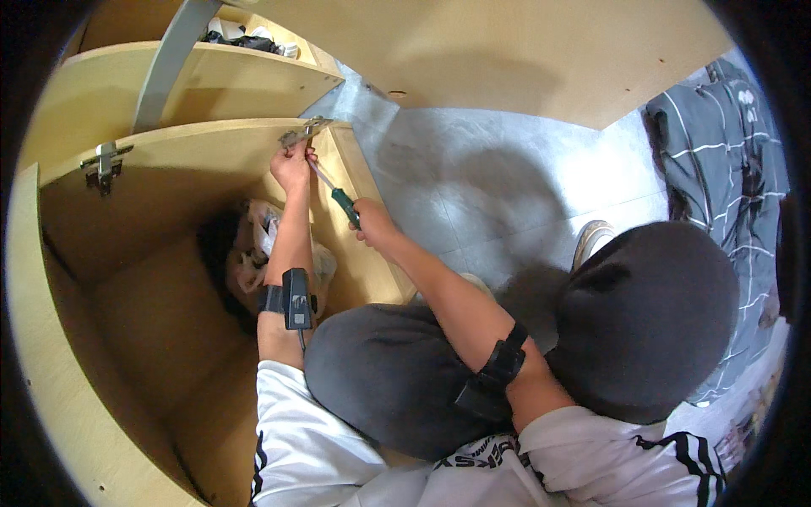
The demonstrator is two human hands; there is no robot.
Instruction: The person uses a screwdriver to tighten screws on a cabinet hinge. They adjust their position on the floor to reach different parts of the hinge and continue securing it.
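A metal cabinet hinge (304, 133) sits at the upper right corner of a wooden cabinet compartment. My left hand (292, 167) reaches up to it, fingers closed in a pinch at its lower part; the fingertips are partly hidden. In my right hand (376, 226) is a screwdriver (345, 205) with a green handle, gripped by its end. Its thin shaft slants up and left toward the hinge, the tip lying close by my left fingers. Whether the tip sits in a screw I cannot tell.
A second hinge (105, 167) is fixed farther left on the same panel. Plastic bags (263, 232) lie inside the cabinet (127, 338). A large wooden panel (507, 59) stands ahead, above the grey tiled floor (448, 182). Dark checked bedding (726, 169) hangs at the right.
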